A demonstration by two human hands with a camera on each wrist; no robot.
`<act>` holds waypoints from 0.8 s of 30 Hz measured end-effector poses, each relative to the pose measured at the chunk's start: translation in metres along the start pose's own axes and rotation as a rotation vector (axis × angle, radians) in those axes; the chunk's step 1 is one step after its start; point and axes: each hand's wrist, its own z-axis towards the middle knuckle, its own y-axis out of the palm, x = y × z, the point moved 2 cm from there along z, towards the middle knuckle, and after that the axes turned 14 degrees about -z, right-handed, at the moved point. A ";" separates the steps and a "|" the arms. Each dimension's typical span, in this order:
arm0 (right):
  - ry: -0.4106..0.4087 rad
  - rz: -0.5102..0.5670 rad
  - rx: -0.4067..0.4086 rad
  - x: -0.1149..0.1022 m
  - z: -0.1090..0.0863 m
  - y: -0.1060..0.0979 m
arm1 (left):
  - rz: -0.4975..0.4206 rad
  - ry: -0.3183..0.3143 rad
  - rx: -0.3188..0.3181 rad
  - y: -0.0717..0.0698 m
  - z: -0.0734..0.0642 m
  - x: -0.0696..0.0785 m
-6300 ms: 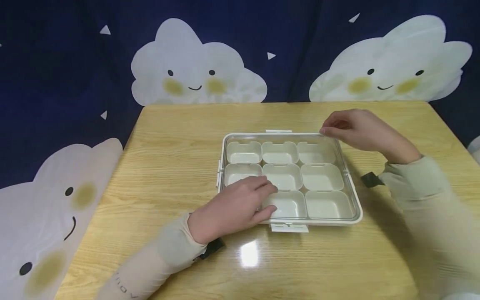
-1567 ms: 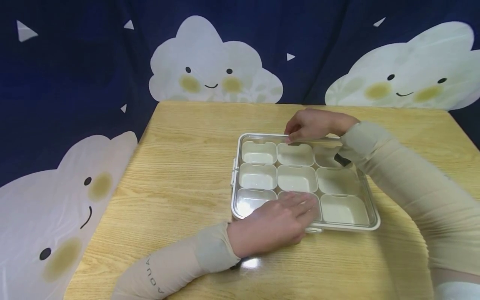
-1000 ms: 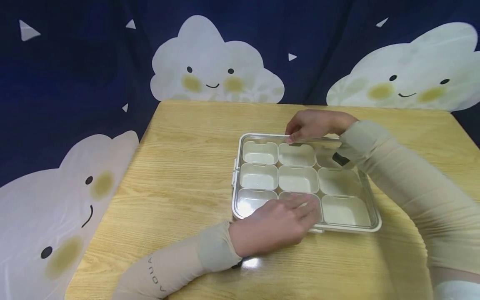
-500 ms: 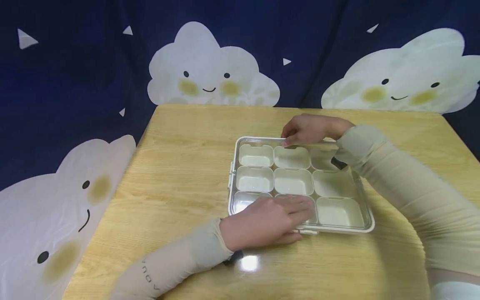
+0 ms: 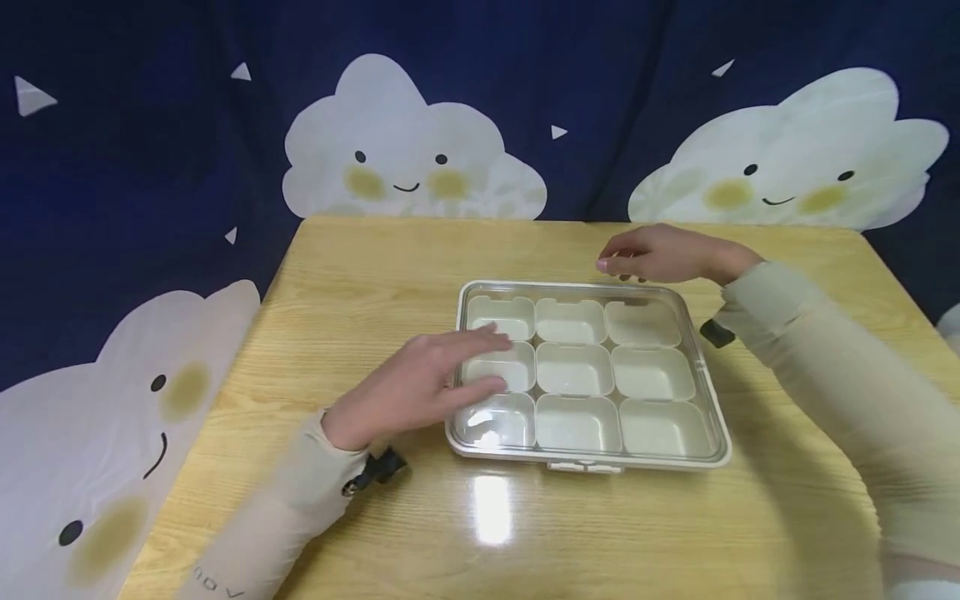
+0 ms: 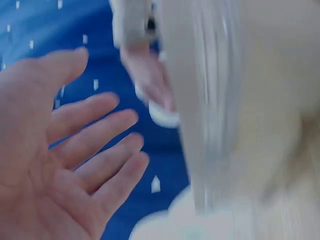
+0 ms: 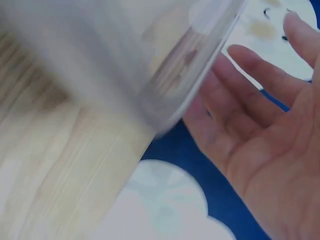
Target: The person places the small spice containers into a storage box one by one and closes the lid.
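Observation:
A cream storage box (image 5: 716, 429) with a clear lid sits on the table, several small cream cups (image 5: 573, 369) showing through the lid in rows. My left hand (image 5: 420, 383) hovers over the box's left side, fingers loosely spread and covering part of that edge; in the left wrist view its palm (image 6: 75, 145) faces the box with nothing in it. Just behind the back edge, my right hand (image 5: 667, 252) is raised with fingers relaxed. The right wrist view shows that hand's bare palm (image 7: 265, 110) beside a box corner. A latch (image 5: 585, 467) lies close against the front side.
The light wood table (image 5: 337, 283) extends around the box. A dark blue cloth with smiling clouds (image 5: 408, 150) hangs behind and to the left. A black wrist mount (image 5: 716, 333) hangs below the right sleeve, another (image 5: 382, 467) below the left.
My left hand has left the front edge for the left side; my right hand has come off the back edge, rightwards. The front and back latches, sticking out 6.3 s ago, no longer do.

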 end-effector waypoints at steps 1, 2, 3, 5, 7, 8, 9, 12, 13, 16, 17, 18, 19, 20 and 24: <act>0.021 0.017 0.011 0.005 -0.004 0.001 | -0.010 -0.031 0.053 -0.009 -0.008 -0.005; 0.042 0.033 0.026 0.011 -0.007 0.001 | -0.008 -0.061 0.101 -0.017 -0.015 -0.011; 0.068 0.050 0.043 0.016 -0.011 0.002 | -0.008 -0.101 0.146 -0.026 -0.023 -0.017; 0.117 0.065 0.095 0.027 -0.018 0.002 | -0.008 -0.174 0.236 -0.041 -0.037 -0.029; 0.155 0.076 0.162 0.038 -0.023 0.003 | -0.003 -0.232 0.330 -0.056 -0.050 -0.041; 0.168 0.086 0.194 0.044 -0.025 0.003 | 0.001 -0.259 0.372 -0.063 -0.057 -0.047; 0.179 0.096 0.227 0.048 -0.027 0.004 | 0.007 -0.282 0.410 -0.069 -0.063 -0.053; 0.237 0.114 0.309 0.068 -0.038 0.007 | 0.028 -0.330 0.473 -0.085 -0.072 -0.066; 0.258 0.116 0.325 0.073 -0.041 0.008 | 0.031 -0.348 0.479 -0.089 -0.074 -0.069; 0.305 0.125 0.353 0.087 -0.050 0.012 | 0.037 -0.394 0.487 -0.100 -0.078 -0.075; 0.313 0.125 0.363 0.089 -0.052 0.013 | 0.039 -0.406 0.489 -0.102 -0.078 -0.077; 0.316 0.126 0.376 0.092 -0.054 0.015 | 0.048 -0.416 0.489 -0.105 -0.078 -0.079; 0.315 0.129 0.390 0.094 -0.056 0.017 | 0.057 -0.426 0.487 -0.107 -0.078 -0.081; 0.312 0.127 0.410 0.096 -0.058 0.019 | 0.065 -0.434 0.481 -0.109 -0.077 -0.083; 0.296 0.076 0.501 0.102 -0.067 0.030 | 0.099 -0.463 0.440 -0.118 -0.073 -0.092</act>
